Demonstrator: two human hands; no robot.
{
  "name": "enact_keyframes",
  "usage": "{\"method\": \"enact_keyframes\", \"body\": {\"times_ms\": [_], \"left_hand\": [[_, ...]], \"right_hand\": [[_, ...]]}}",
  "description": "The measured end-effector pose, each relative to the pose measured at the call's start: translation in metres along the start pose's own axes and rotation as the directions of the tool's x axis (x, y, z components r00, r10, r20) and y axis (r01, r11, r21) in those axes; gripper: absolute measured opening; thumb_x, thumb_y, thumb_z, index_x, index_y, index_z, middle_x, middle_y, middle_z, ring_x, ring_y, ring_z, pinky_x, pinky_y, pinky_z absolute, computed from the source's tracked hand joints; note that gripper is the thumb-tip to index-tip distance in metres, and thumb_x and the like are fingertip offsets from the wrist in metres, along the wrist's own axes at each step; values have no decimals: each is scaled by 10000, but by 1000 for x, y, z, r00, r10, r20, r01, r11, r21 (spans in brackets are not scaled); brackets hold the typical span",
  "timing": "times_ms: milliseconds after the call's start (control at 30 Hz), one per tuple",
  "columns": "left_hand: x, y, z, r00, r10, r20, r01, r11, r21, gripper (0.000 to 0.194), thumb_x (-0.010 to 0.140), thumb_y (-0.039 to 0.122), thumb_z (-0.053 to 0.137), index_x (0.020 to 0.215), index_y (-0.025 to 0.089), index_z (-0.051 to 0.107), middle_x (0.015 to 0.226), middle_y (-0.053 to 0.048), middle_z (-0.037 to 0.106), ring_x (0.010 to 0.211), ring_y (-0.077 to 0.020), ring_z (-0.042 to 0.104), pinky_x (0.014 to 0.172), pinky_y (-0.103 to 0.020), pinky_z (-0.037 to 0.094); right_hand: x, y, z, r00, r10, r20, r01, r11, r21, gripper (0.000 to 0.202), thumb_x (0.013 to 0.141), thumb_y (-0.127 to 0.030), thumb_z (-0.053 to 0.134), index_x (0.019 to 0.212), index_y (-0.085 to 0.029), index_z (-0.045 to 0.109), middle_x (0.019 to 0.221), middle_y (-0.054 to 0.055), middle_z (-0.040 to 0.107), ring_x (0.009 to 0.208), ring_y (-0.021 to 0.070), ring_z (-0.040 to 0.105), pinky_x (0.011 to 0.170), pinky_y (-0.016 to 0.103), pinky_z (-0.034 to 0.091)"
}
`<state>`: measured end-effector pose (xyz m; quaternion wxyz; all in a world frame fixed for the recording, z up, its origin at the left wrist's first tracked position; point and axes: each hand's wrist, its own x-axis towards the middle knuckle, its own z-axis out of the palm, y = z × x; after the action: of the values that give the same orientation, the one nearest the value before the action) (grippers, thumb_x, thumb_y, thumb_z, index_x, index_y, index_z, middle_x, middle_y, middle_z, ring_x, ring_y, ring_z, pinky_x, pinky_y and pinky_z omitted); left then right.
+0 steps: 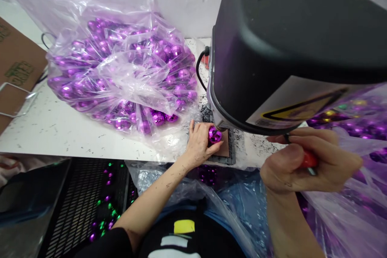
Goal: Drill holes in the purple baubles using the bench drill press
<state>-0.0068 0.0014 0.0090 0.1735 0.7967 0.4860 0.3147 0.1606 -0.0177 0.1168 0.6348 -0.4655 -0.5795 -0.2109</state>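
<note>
My left hand [201, 141] rests on the worktop with its fingers and thumb closed around a shiny purple faceted ball [215, 134]. The ball sits on a brown pad [224, 145], beneath the front lower edge of a black-housed machine [272, 48]. Whatever part of the machine meets the ball is mostly hidden by the housing. To the right, my right hand [314, 159] is wrapped around a red handle [308, 159] with a metal end poking out below. Part of that handle is covered by my fingers.
A large clear plastic bag [130, 72] full of purple balls lies on the white table [90, 133]. Another bag [347, 201] of purple balls is at the right. A cardboard box [21, 60] stands at far left. Green and purple beads [110, 209] hang over a black mesh crate [81, 193].
</note>
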Motion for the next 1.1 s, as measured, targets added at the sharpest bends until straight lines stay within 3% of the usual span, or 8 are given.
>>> {"method": "enact_keyframes", "body": {"times_ms": [233, 400, 567, 700, 867, 1100], "left_hand": [[0, 1, -2, 1000, 7, 9, -7, 999, -32, 398, 883, 336, 654, 1217, 215, 475, 1159, -74, 631, 1138, -262, 557, 1042, -467, 385], [2, 1, -2, 1000, -20, 19, 20, 999, -26, 391, 873, 360, 660, 1192, 209, 492, 1121, -75, 635, 1116, -266, 565, 1055, -484, 385], [2, 2, -3, 1000, -14, 3, 14, 999, -30, 378, 865, 338, 664, 1173, 204, 491, 1092, -76, 635, 1093, -265, 577, 1081, -505, 366], [2, 2, -3, 1000, 2, -11, -2, 1000, -22, 366, 865, 333, 663, 1159, 200, 490, 1072, -74, 634, 1079, -264, 579, 1092, -509, 355], [3, 2, -2, 1000, -11, -13, 11, 1000, -3, 331, 866, 342, 662, 1111, 193, 496, 1051, -77, 628, 1052, -261, 583, 1059, -488, 388], [2, 0, 0, 999, 21, -47, -21, 1000, 5, 368, 859, 341, 666, 1146, 193, 489, 1072, -81, 628, 1061, -263, 575, 1077, -494, 370]], "right_hand": [[-5, 1, 0, 1000, 12, 25, -13, 1000, 24, 158, 790, -286, 531, 653, -210, 556, 544, -23, 547, 557, 150, 571, 546, 332, 447], [-13, 3, -3, 1000, 7, 19, -8, 999, 50, 144, 798, -228, 563, 677, -152, 581, 584, -7, 553, 582, 98, 564, 574, 252, 437], [-22, 2, -4, 993, 43, 108, -49, 997, 57, 161, 845, -243, 552, 713, -156, 585, 629, 11, 550, 661, 80, 564, 621, 222, 458], [-25, 1, 3, 999, 48, 11, -49, 994, 95, 198, 868, -256, 541, 700, -151, 552, 606, 1, 505, 638, 60, 527, 621, 209, 463], [-27, 3, 7, 999, 41, 11, -42, 988, 151, 185, 860, -234, 536, 700, -140, 531, 610, -10, 478, 638, 53, 522, 640, 213, 491], [-60, 19, -4, 963, 131, 235, -152, 986, 74, 194, 873, -283, 511, 739, -153, 564, 659, 11, 534, 738, 87, 580, 654, 227, 506]]}}
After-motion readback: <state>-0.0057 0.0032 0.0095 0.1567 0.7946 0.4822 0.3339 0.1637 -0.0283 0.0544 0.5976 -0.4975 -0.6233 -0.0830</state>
